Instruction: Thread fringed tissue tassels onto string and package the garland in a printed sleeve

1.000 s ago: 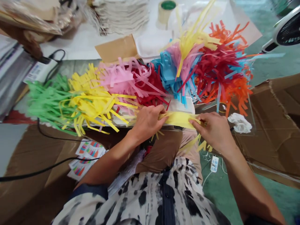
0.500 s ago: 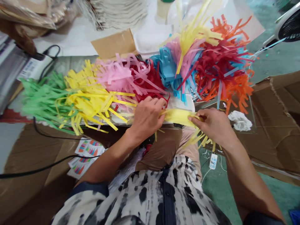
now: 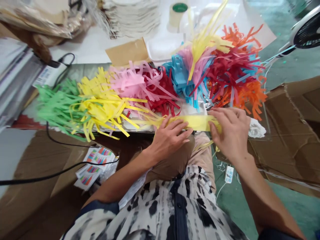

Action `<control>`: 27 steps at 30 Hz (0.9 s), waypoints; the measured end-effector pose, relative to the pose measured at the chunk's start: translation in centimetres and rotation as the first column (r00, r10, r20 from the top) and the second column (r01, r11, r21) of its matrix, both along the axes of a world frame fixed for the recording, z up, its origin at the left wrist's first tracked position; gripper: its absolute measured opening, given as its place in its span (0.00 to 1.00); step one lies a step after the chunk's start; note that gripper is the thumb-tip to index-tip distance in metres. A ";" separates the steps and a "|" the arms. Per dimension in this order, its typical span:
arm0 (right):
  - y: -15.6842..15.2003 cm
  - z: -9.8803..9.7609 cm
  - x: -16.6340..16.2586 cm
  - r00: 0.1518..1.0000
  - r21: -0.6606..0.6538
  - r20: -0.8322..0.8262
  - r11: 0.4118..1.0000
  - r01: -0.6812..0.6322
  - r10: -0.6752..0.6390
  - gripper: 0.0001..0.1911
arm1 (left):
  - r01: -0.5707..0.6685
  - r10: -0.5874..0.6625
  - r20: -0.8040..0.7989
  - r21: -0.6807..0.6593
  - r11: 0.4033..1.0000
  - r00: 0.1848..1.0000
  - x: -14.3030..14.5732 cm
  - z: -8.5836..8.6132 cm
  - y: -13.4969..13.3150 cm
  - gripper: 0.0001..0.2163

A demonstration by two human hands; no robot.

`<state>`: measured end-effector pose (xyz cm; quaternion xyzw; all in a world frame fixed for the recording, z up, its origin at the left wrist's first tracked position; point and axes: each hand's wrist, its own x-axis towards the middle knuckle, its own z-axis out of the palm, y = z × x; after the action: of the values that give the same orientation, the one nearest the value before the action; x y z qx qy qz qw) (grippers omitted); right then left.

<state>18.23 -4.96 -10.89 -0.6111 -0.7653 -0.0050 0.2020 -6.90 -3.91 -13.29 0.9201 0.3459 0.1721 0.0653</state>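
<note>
A fringed yellow tissue paper tassel lies along the table's front edge, its flat middle band stretched between my hands. My left hand rests on its left part, fingers spread and lying flat. The right end is gripped by my right hand, fingers over the band and thumb beneath. Some yellow strips dangle below the edge. Behind my hands runs a row of fringed tassels: green, bright yellow, pink, dark red and blue. More red and orange fringe sits at the right.
A brown card, a white tray, a green-centred tape roll and an off-white stack lie at the back. Crumpled white paper is right of my hand. Cardboard and a fan stand further right.
My left hand has opened from its closed grip and now lies flat on the tassel. My right hand has turned palm-down over the right end. The dangling fringe has shifted.
</note>
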 end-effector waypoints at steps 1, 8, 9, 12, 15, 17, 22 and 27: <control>-0.8 -0.2 -0.3 0.997 0.034 0.040 0.997 -0.072 0.071 0.18 | -0.008 0.008 0.000 0.004 1.000 1.000 0.1 0.0 0.0 0.16; -3.6 -3.2 0.0 0.976 0.046 0.043 0.976 -0.214 0.212 0.23 | -0.039 0.039 0.057 -0.006 0.999 0.998 -0.4 -0.2 0.0 0.13; -3.5 -3.2 0.2 0.977 0.021 0.018 0.977 -0.211 0.211 0.23 | -0.051 0.052 0.068 -0.013 0.999 0.996 -0.8 -0.2 0.1 0.13; -3.2 -3.0 0.7 0.976 -0.044 -0.004 0.975 -0.217 0.217 0.22 | -0.143 0.142 0.078 0.000 0.990 0.987 -2.3 0.3 0.7 0.09; -3.0 -2.8 0.7 0.978 -0.054 0.033 0.978 -0.203 0.205 0.18 | -0.280 0.274 0.076 0.087 0.956 0.959 -3.3 1.2 1.1 0.10; -2.9 -2.9 0.6 0.977 -0.042 0.041 0.978 -0.206 0.207 0.17 | -0.367 0.352 0.113 0.165 0.916 0.929 -3.3 1.6 1.1 0.11; -2.7 -3.3 0.7 0.971 0.040 0.059 0.971 -0.235 0.233 0.15 | -0.154 0.144 0.074 0.150 0.977 0.987 -1.4 1.0 0.2 0.09; -2.5 -3.8 1.1 0.966 0.091 0.054 0.962 -0.257 0.253 0.13 | -0.090 0.087 0.031 0.113 0.990 0.996 -2.5 0.2 1.0 0.09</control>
<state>19.37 -7.42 -14.74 -0.4967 -0.8405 -0.0287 0.2144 -9.36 -2.86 -13.07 0.9037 0.3751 0.2062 0.0094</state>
